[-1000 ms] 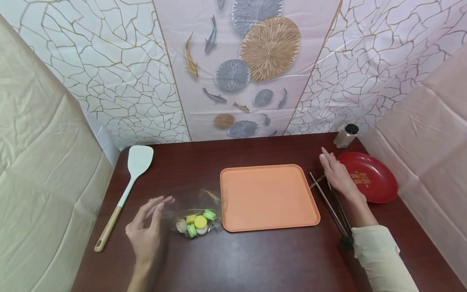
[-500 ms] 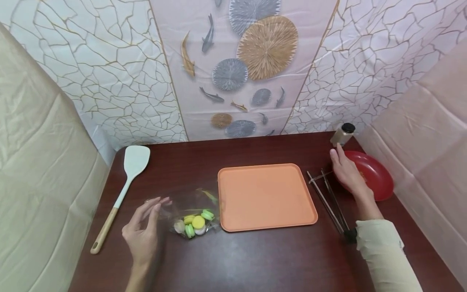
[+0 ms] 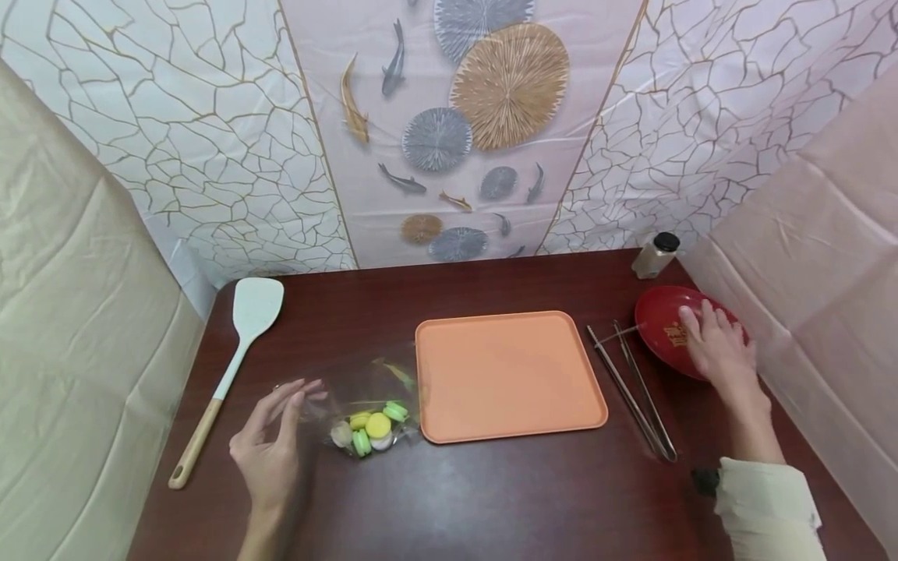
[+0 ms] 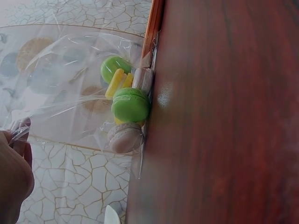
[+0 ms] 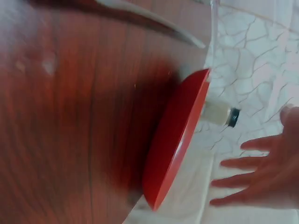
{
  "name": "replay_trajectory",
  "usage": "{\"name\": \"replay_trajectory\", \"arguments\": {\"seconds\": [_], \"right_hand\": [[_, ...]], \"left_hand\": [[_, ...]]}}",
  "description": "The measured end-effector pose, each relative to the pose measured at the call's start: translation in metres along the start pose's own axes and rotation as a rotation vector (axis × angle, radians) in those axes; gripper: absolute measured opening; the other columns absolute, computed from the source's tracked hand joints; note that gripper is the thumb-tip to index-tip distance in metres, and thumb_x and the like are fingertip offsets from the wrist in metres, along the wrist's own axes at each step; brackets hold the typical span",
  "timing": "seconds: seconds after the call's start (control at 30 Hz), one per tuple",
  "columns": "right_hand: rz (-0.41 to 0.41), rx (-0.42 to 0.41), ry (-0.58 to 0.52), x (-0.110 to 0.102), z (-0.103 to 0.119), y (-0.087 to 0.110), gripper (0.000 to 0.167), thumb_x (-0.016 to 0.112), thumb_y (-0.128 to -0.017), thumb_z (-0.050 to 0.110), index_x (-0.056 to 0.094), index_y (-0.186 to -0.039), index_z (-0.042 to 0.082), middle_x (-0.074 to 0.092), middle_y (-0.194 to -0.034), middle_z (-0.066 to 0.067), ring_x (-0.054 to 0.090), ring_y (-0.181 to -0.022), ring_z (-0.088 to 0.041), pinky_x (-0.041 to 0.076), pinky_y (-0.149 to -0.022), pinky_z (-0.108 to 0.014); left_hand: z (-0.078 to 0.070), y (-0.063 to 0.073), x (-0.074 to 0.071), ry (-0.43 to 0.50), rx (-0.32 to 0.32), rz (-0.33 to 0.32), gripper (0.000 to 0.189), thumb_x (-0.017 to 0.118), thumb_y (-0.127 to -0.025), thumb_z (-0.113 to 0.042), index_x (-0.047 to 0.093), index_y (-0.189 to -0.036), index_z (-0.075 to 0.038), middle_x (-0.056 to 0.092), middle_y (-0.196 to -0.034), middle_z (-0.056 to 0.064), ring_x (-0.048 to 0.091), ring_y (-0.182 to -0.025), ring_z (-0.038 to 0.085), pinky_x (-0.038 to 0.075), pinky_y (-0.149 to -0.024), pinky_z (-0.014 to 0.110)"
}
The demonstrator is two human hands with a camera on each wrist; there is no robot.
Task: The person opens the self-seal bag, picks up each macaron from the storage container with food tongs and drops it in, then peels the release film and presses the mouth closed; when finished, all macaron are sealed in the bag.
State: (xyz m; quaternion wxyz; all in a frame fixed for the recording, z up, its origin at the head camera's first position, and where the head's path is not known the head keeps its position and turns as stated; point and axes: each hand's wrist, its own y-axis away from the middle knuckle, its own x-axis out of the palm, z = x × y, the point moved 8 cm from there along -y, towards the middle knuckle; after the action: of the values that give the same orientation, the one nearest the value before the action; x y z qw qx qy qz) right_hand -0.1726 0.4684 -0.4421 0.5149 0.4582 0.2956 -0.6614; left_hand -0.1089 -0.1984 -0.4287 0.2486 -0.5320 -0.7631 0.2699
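My left hand pinches the top edge of a clear plastic bag between thumb and fingers. Green, yellow and pale macarons lie at the bottom of the bag, which rests on the table. Over the red plate with gold characters, my right hand reaches with its fingers spread. In the right wrist view the fingers stand apart from the plate's rim and hold nothing. Metal tongs lie just left of the plate, their arms spread apart.
An orange tray lies mid-table, its left edge against the bag. A white spatula with a wooden handle lies at the left. At the back right stands a black-capped jar. Fabric walls border the table at the back and sides.
My right hand has moved from above the tongs, rightward over the red plate, its fingers now spread. The left hand keeps its pinch on the bag. The view has shifted slightly.
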Motion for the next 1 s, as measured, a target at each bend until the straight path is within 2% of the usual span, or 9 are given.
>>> {"name": "replay_trajectory", "arguments": {"seconds": [0.07, 0.17, 0.23, 0.3, 0.37, 0.47, 0.63, 0.8, 1.0], "right_hand": [[-0.141, -0.089, -0.056, -0.004, 0.022, 0.011, 0.075, 0.029, -0.12, 0.051, 0.032, -0.163, -0.011, 0.037, -0.157, -0.049, 0.037, -0.141, -0.073, 0.029, -0.115, -0.085], [-0.295, -0.301, -0.22, 0.003, 0.072, 0.035, 0.046, 0.053, -0.118, 0.026, 0.059, -0.147, -0.008, 0.063, -0.141, -0.039, 0.06, -0.129, -0.055, 0.05, -0.116, -0.05], [-0.305, -0.455, -0.344, 0.017, 0.114, 0.053, 0.031, 0.065, -0.112, 0.012, 0.07, -0.138, -0.004, 0.073, -0.133, -0.029, 0.07, -0.125, -0.031, 0.05, -0.111, -0.023], [-0.217, -0.586, -0.463, 0.038, 0.16, 0.068, 0.028, 0.07, -0.106, 0.004, 0.075, -0.134, 0.002, 0.078, -0.129, -0.019, 0.071, -0.122, -0.011, 0.045, -0.105, -0.008], [-0.074, -0.697, -0.569, 0.06, 0.206, 0.083, 0.031, 0.072, -0.103, -0.003, 0.076, -0.132, 0.004, 0.08, -0.128, -0.014, 0.071, -0.119, -0.003, 0.052, -0.103, -0.013], [0.148, -0.799, -0.671, 0.091, 0.269, 0.103, 0.036, 0.075, -0.101, -0.002, 0.075, -0.136, 0.006, 0.079, -0.132, -0.012, 0.074, -0.117, -0.012, 0.059, -0.097, -0.026], [0.317, -0.806, -0.741, 0.127, 0.337, 0.114, 0.04, 0.079, -0.102, 0.009, 0.073, -0.141, 0.013, 0.081, -0.124, -0.007, 0.074, -0.113, -0.02, 0.058, -0.089, -0.029], [0.294, -0.804, -0.809, 0.141, 0.355, 0.113, 0.025, 0.076, -0.104, 0.01, 0.081, -0.128, 0.01, 0.085, -0.102, -0.002, 0.079, -0.092, -0.018, 0.061, -0.08, -0.029], [0.151, -0.965, -0.824, 0.138, 0.355, 0.111, 0.02, 0.072, -0.102, -0.003, 0.083, -0.119, 0.0, 0.085, -0.093, -0.007, 0.081, -0.078, -0.02, 0.063, -0.073, -0.028]], "left_hand": [[0.0, -0.001, -0.001, -0.001, 0.0, -0.001, 0.021, 0.062, -0.091, 0.031, 0.068, -0.111, 0.026, 0.084, -0.103, 0.018, 0.083, -0.091, 0.01, 0.062, -0.091, 0.021], [0.001, -0.002, -0.002, 0.001, 0.0, 0.006, 0.022, 0.061, -0.092, 0.031, 0.068, -0.112, 0.026, 0.084, -0.104, 0.018, 0.083, -0.091, 0.01, 0.061, -0.096, 0.023], [0.002, -0.003, -0.002, 0.014, 0.003, 0.012, 0.022, 0.06, -0.092, 0.032, 0.067, -0.112, 0.026, 0.084, -0.104, 0.02, 0.083, -0.092, 0.01, 0.059, -0.101, 0.025], [0.004, -0.004, 0.0, 0.018, 0.004, 0.024, 0.023, 0.06, -0.093, 0.031, 0.067, -0.113, 0.026, 0.084, -0.104, 0.021, 0.083, -0.092, 0.011, 0.059, -0.102, 0.026], [0.005, -0.005, 0.001, 0.008, 0.0, 0.038, 0.022, 0.06, -0.094, 0.03, 0.068, -0.114, 0.025, 0.083, -0.104, 0.022, 0.083, -0.093, 0.011, 0.06, -0.098, 0.024], [0.005, -0.007, 0.003, -0.008, -0.005, 0.063, 0.023, 0.06, -0.095, 0.029, 0.07, -0.115, 0.023, 0.083, -0.104, 0.022, 0.083, -0.095, 0.012, 0.061, -0.092, 0.022], [0.006, -0.011, 0.004, -0.009, -0.028, 0.103, 0.025, 0.06, -0.096, 0.028, 0.072, -0.117, 0.02, 0.083, -0.104, 0.022, 0.083, -0.097, 0.012, 0.062, -0.089, 0.02], [0.007, -0.015, 0.005, -0.012, -0.053, 0.135, 0.024, 0.059, -0.099, 0.025, 0.074, -0.115, 0.016, 0.084, -0.1, 0.019, 0.083, -0.094, 0.01, 0.061, -0.088, 0.019], [0.01, -0.021, 0.007, 0.112, -0.092, 0.177, 0.02, 0.057, -0.1, 0.024, 0.073, -0.112, 0.019, 0.084, -0.099, 0.019, 0.084, -0.092, 0.014, 0.064, -0.088, 0.021]]}}
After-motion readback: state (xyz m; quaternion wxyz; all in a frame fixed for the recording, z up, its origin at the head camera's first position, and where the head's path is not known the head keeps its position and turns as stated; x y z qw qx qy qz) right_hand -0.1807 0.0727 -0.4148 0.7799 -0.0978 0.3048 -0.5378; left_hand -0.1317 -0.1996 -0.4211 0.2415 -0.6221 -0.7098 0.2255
